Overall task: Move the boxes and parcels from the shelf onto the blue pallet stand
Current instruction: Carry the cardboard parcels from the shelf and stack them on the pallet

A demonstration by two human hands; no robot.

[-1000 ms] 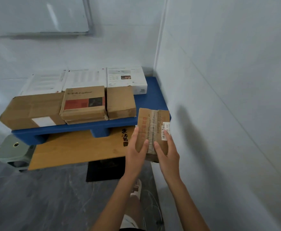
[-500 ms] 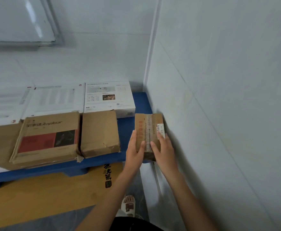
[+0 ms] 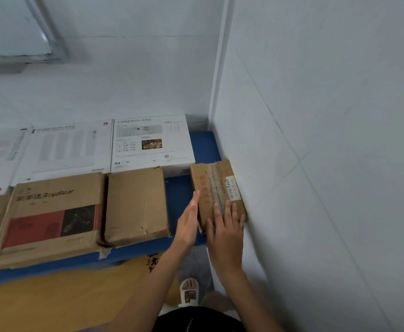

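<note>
A small taped cardboard parcel (image 3: pixel 216 185) with a barcode label lies on the blue pallet stand (image 3: pixel 179 197), tight against the right wall. My right hand (image 3: pixel 226 230) lies flat on its near top with straight fingers. My left hand (image 3: pixel 189 221) presses its left side with straight fingers. On the stand to the left lie a plain brown box (image 3: pixel 136 207), a Royalstar box (image 3: pixel 50 216) and white boxes (image 3: pixel 148 142) behind them.
The white wall (image 3: pixel 316 164) stands right beside the parcel. A wooden board (image 3: pixel 64 300) lies under the stand's front edge. My sandalled foot (image 3: pixel 189 292) is on the grey floor below. A whiteboard frame (image 3: pixel 40 32) hangs at the upper left.
Both hands carried the parcel forward and set it down on the blue stand by the wall. The grip has loosened into flat hands. The view moved closer.
</note>
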